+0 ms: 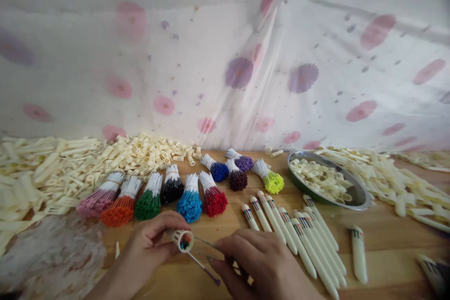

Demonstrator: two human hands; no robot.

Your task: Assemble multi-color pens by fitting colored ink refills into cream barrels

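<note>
The left hand (151,243) has a closed grip around the cream plastic pen barrel (181,239), held just above the wooden worktop (386,253) with its open mouth turned toward the camera; several coloured refill ends show inside. The right hand (260,262) pinches the thin grey refill rod (204,243) between its fingertips, with the free end just beside the barrel mouth. A purple-tipped refill rod (204,269) slants below the barrel; whether it rests on the worktop or hangs from the barrel cannot be determined. Probable faults: the thin rod is slender and held far from its free end, so a slight misalignment could make it bow, strike the barrel rim or foul a refill already seated. With the barrel mouth facing outward, any tilt downward could let seated refills slide out. The purple-tipped rod sits close under both hands and could be knocked away or rolled off. The row of cream assembled pens (295,239) lies just beside the right hand, and a sweep of the wrist could scatter it. The blue refill bundle (190,199) stands near the left hand and could topple if nudged.
</note>
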